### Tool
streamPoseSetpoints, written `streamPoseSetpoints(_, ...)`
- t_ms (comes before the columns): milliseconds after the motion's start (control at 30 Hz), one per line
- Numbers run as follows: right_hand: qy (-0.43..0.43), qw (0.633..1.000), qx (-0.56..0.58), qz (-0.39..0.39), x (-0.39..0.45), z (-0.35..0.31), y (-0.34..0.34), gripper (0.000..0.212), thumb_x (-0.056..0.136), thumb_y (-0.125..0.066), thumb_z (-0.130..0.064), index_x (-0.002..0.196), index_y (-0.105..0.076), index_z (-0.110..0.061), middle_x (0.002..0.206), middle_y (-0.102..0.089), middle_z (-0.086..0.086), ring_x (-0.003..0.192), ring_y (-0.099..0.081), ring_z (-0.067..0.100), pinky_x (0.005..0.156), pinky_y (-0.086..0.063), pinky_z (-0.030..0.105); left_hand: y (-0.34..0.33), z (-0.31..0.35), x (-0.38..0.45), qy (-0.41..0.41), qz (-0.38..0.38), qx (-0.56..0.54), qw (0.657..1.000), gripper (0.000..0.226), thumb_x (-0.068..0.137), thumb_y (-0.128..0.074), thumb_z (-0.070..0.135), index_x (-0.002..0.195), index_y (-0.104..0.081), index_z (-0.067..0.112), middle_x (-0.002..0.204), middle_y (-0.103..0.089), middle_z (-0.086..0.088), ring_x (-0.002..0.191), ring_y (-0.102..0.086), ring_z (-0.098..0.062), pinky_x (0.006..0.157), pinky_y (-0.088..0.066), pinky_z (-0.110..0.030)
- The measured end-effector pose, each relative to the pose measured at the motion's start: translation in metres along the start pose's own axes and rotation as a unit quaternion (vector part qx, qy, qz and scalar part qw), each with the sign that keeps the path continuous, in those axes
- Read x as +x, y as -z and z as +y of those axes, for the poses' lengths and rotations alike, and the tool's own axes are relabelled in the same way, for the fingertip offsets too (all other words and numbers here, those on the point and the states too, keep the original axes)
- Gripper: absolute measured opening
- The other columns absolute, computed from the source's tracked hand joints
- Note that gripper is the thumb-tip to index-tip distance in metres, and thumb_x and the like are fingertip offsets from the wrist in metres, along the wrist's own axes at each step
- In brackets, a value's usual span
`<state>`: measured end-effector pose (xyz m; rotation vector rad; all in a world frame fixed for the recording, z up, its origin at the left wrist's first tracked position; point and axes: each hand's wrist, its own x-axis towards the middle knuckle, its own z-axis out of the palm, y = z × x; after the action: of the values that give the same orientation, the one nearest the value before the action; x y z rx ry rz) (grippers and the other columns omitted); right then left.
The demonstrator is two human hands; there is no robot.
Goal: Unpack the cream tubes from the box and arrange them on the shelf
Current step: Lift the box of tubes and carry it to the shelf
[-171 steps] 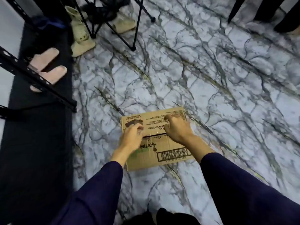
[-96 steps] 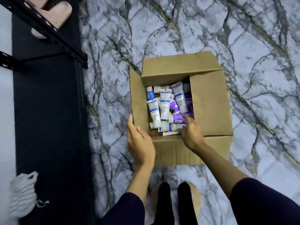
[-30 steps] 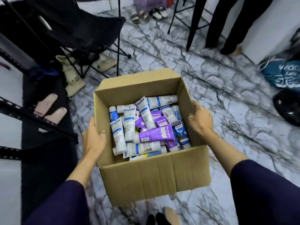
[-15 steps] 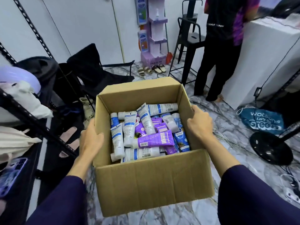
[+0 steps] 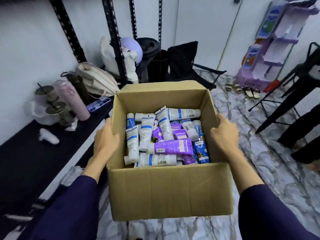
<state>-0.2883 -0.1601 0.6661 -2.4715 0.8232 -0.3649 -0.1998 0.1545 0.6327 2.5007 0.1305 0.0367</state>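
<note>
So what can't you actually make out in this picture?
Head view only:
- Tube labels: print too small to read.
- Lower tubes: buried under the top layer.
- Box underside: hidden by its front wall.
- Left hand and right hand fingertips: behind the box walls.
- Shelf upper levels: cut off by the top edge.

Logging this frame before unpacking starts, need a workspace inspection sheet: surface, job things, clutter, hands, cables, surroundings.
Surface: black shelf at left, near part bare; marble floor below.
Job things: open box held up, full of loose tubes, white-blue and purple; none on the shelf yet.
Clutter: pink bottle, cream bag, white scrap on the shelf's far end.
Hands: left hand grips the box's left wall, right hand its right wall.
Cables: nothing seen.
Surroundings: white walls, black uprights, folding chair, purple display stand, sandals, black stool.
</note>
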Motion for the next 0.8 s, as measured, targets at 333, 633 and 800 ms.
streamPoseSetpoints(333,0.096,0.990,0.001,-0.104,-0.094,-0.056,-0.057,0.045,0.076,-0.047,-0.003,0.118,-0.055,-0.017,0.099,-0.063,0.027,0.095,-0.057,0.046,0.078,-0.047,0.045,0.078,-0.121,-0.104,0.131,0.056,0.013,0.990,0.051,0.089,-0.053,0.013,0.134,-0.038,0.032,0.109,-0.059,-0.017,0.093,-0.057,-0.036,0.076,-0.047,-0.040)
streamPoseSetpoints(633,0.121,0.982,0.001,-0.145,-0.171,-0.067,-0.094,0.052,0.077,-0.049,-0.003,0.127,-0.053,-0.016,0.104,-0.064,0.029,0.099,-0.057,0.047,0.082,-0.046,0.044,0.109,-0.191,-0.164,0.163,0.067,0.030,0.984,0.053,0.090,-0.051,0.011,0.136,-0.036,0.030,0.105,-0.062,-0.014,0.092,-0.057,-0.033,0.079,-0.050,-0.041)
streamPoseSetpoints(800,0.128,0.980,-0.003,-0.153,-0.194,-0.068,-0.099,0.048,0.076,-0.049,-0.003,0.121,-0.055,-0.017,0.098,-0.066,0.025,0.095,-0.059,0.044,0.078,-0.046,0.041,0.108,-0.209,-0.189,0.179,0.074,0.018,0.981,0.054,0.089,-0.052,0.009,0.137,-0.038,0.028,0.104,-0.064,-0.015,0.087,-0.059,-0.033,0.077,-0.052,-0.039)
